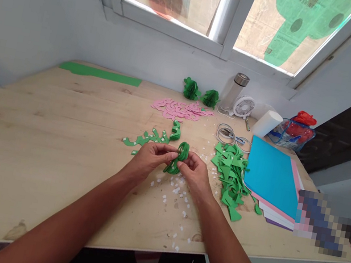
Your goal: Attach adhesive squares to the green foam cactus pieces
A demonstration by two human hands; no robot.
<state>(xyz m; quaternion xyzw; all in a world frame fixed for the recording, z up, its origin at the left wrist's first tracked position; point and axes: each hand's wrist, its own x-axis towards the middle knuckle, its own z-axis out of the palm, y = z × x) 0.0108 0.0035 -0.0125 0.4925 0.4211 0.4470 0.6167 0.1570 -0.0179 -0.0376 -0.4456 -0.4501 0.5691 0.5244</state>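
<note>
Between my two hands, just above the table, is a layered green foam cutout point(173, 166) with curved lobes and small white squares on it. My left hand point(157, 155) pinches its left side, thumb and fingers closed. From the right, my right hand point(192, 169) grips it with the thumb near its lower lobe. Beyond them stands a similar stacked green piece point(176, 131) with white squares. To its left lies a row of flat green curved cutouts point(147, 138), also dotted with white squares. Tiny white paper bits point(178, 190) are scattered below my hands.
Green scraps point(230, 177) are heaped on the right beside blue, pink and white sheets point(272, 178). Rolls of tape point(226, 133), a fan point(244, 106), a glass bottle point(235, 94) and a white roll point(267, 123) stand behind. Pink cutouts point(182, 110) and two finished-looking green shapes point(191, 89) sit near the wall.
</note>
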